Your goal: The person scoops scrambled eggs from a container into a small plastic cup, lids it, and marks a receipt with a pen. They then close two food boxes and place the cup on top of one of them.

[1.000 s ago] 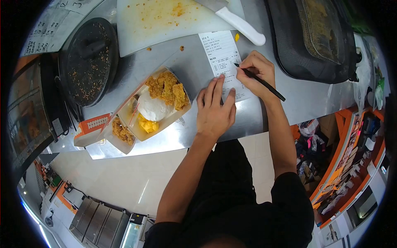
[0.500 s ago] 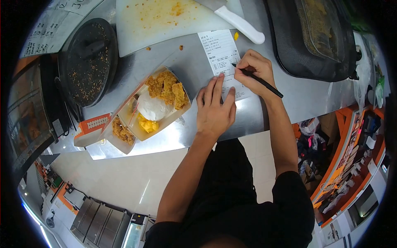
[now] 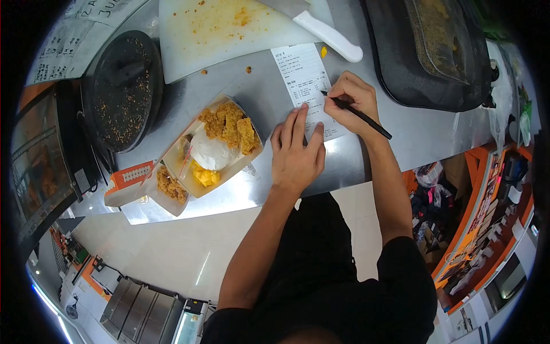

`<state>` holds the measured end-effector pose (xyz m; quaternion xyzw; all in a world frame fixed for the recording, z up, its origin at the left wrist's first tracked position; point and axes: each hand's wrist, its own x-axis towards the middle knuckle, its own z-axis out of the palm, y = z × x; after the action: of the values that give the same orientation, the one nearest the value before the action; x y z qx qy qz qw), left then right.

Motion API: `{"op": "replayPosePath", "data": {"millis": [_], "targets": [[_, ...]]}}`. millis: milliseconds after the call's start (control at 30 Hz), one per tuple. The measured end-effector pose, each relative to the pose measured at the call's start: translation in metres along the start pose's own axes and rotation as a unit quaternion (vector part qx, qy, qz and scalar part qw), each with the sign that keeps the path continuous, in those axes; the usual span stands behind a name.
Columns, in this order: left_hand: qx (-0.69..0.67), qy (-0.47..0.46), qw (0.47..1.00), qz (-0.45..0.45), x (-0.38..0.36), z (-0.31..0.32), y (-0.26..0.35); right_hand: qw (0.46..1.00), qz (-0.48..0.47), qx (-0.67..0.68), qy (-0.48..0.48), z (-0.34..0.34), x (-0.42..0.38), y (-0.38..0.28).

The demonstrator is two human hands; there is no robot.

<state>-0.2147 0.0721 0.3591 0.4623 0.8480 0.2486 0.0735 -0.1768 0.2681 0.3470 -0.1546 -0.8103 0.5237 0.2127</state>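
A long printed receipt [image 3: 299, 71] lies on the steel counter. My left hand [image 3: 296, 153] rests flat on its lower part, fingers stretched out. In my right hand [image 3: 354, 103] is a black pen [image 3: 366, 120], its tip at the middle of the receipt. Left of my left hand stands an open cardboard food box [image 3: 229, 166] with fried chicken [image 3: 230, 126], a white wrapped ball [image 3: 211, 150] and yellow pieces [image 3: 205, 174]. Beside it, a smaller orange-and-white carton [image 3: 132, 180] tips over, with fried pieces [image 3: 171, 186] near its mouth.
A white cutting board [image 3: 223, 43] bears crumbs and a white-handled knife [image 3: 327, 35] behind the receipt. At left lies a dark round lid [image 3: 123, 92] with crumbs on it. A black mesh-covered container [image 3: 429, 63] occupies the right. The steel counter's front edge [image 3: 246, 205] is near me.
The whole view has shifted slightly. My right hand still holds the pen at the receipt, and my left hand stays on the paper.
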Motion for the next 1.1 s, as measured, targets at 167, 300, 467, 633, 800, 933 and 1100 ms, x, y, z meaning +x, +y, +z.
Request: {"op": "replayPosePath", "data": {"millis": [167,300,467,633,800,933,1100], "targets": [[0.004,-0.001,1.000,0.000,0.000,0.000,-0.001,1.000,0.005,0.008,-0.004,0.001,0.003,0.002],[0.004,-0.001,1.000,-0.002,0.000,0.001,-0.001,0.999,-0.003,-0.012,-0.029,-0.001,0.003,-0.001],[0.007,0.000,1.000,0.000,0.000,0.001,-0.001,0.999,0.019,0.009,-0.033,-0.002,0.004,-0.002],[0.010,0.008,1.000,0.006,0.000,0.002,-0.001,0.999,0.034,0.014,0.005,0.004,0.003,-0.010],[0.007,0.003,1.000,0.001,0.001,0.000,0.000,0.999,0.029,0.016,0.026,0.004,0.002,-0.003],[0.008,0.011,1.000,0.012,-0.001,0.002,-0.001,0.990,-0.004,0.112,0.081,0.004,0.003,0.000],[0.006,0.022,1.000,0.014,-0.002,0.003,-0.002,0.996,-0.010,0.076,0.038,0.001,-0.010,-0.014]]}}
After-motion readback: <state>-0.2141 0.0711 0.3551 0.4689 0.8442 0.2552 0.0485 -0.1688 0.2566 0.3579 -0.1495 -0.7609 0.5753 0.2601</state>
